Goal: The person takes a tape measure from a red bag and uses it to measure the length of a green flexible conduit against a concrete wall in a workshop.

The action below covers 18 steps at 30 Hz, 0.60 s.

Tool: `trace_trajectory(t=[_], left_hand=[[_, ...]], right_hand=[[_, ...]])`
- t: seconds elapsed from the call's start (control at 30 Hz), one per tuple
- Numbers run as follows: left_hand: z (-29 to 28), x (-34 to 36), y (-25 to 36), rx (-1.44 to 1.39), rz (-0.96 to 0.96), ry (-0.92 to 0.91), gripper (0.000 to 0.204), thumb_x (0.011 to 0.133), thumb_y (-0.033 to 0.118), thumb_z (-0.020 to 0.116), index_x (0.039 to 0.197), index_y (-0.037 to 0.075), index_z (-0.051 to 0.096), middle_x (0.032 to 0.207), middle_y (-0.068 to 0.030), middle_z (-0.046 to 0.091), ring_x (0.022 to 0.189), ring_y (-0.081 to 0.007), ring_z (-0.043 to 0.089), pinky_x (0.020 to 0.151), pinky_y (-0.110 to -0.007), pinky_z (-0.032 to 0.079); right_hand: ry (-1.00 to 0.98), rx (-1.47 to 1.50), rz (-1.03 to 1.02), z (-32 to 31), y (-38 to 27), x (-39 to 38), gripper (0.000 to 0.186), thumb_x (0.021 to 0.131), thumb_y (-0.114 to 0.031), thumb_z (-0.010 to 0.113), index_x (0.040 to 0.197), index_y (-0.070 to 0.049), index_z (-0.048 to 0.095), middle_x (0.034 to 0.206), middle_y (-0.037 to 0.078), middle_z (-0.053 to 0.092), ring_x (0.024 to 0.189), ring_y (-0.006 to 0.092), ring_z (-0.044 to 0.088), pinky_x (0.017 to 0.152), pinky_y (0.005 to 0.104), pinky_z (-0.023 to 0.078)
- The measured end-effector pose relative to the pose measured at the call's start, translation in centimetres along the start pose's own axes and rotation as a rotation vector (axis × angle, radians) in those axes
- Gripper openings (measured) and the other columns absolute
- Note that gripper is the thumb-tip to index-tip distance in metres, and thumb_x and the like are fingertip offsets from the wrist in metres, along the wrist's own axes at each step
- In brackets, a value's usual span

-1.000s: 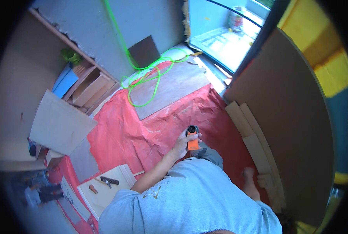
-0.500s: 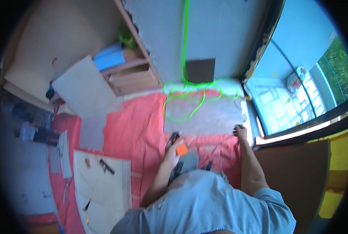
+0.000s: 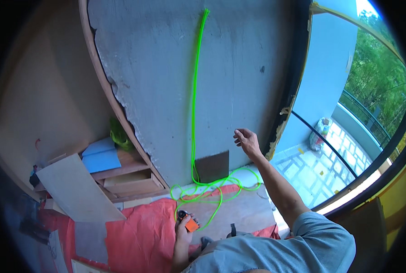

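Blue folded sheet point(image 3: 102, 155): left of the dark square panel point(image 3: 213, 167) | my left hand point(image 3: 183, 231): below-left of the panel, fingers wrapped round the orange-and-black device point(image 3: 192, 224) | green cables point(image 3: 194, 113): hanging along the panel's left side, looped below it | my right hand point(image 3: 248, 142): above-right of the panel, fingers curled; I cannot tell whether they pinch anything

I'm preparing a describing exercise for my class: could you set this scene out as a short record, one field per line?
Left hand: wrapped around an orange-and-black device
Right hand: raised in front of the grey wall, fingers bent; anything small in it can't be made out
Green cord: hangs along the wall, loops on the floor
Dark square panel: upright at the wall's foot
Floor cover: red sheeting
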<state>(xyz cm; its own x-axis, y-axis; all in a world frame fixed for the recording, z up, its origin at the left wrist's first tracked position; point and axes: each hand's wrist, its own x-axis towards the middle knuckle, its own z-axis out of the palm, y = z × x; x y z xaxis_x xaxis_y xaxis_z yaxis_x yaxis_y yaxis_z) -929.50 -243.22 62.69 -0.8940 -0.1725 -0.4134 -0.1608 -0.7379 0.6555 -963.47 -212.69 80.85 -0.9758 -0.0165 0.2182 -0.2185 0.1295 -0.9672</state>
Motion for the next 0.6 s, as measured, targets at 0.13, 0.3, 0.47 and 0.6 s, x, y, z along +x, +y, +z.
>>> trace_trajectory(t=[0.13, 0.3, 0.47, 0.6], left_hand=[[1.8, 6.6, 5.0, 0.042, 0.049, -0.012, 0.029, 0.100, 0.020, 0.069, 0.126, 0.011, 0.059, 0.117, -0.0104, 0.068, 0.102, -0.0283, 0.070, 0.080, -0.057, 0.062], [6.0, 12.4, 7.6, 0.048, 0.133, -0.006, 0.028, 0.102, 0.020, 0.066, 0.126, 0.008, 0.059, 0.113, -0.0118, 0.069, 0.100, -0.0279, 0.071, 0.078, -0.058, 0.062], [8.6, 15.6, 7.4, -0.102, 0.257, 0.147, 0.026, 0.101, 0.014, 0.066, 0.125, 0.007, 0.059, 0.116, -0.0136, 0.070, 0.092, -0.0306, 0.072, 0.074, -0.053, 0.063], [8.7, 17.9, 5.2, -0.172, 0.269, 0.249, 0.024, 0.103, 0.022, 0.065, 0.124, 0.014, 0.061, 0.117, -0.0106, 0.072, 0.096, -0.0295, 0.072, 0.077, -0.057, 0.062]], right_hand=[[0.023, -0.043, -0.149, 4.7, -5.9, 10.6, 0.046, 0.106, -0.038, 0.070, 0.127, 0.002, 0.073, 0.104, 0.014, 0.079, 0.088, 0.0191, 0.076, 0.076, 0.0351, 0.061], [0.151, -0.300, -0.395, 8.4, -10.4, 26.4, 0.065, 0.099, -0.054, 0.073, 0.132, 0.003, 0.070, 0.111, 0.020, 0.079, 0.101, 0.0349, 0.077, 0.087, 0.0468, 0.060], [0.154, -0.499, -0.428, 14.7, -14.4, 36.8, 0.077, 0.095, -0.063, 0.074, 0.139, -0.001, 0.064, 0.110, 0.020, 0.079, 0.104, 0.0405, 0.075, 0.087, 0.0517, 0.059], [0.331, -0.427, -0.577, 15.6, -11.9, 43.8, 0.044, 0.098, -0.041, 0.073, 0.115, -0.001, 0.066, 0.098, 0.025, 0.075, 0.092, 0.0466, 0.072, 0.079, 0.0571, 0.057]])
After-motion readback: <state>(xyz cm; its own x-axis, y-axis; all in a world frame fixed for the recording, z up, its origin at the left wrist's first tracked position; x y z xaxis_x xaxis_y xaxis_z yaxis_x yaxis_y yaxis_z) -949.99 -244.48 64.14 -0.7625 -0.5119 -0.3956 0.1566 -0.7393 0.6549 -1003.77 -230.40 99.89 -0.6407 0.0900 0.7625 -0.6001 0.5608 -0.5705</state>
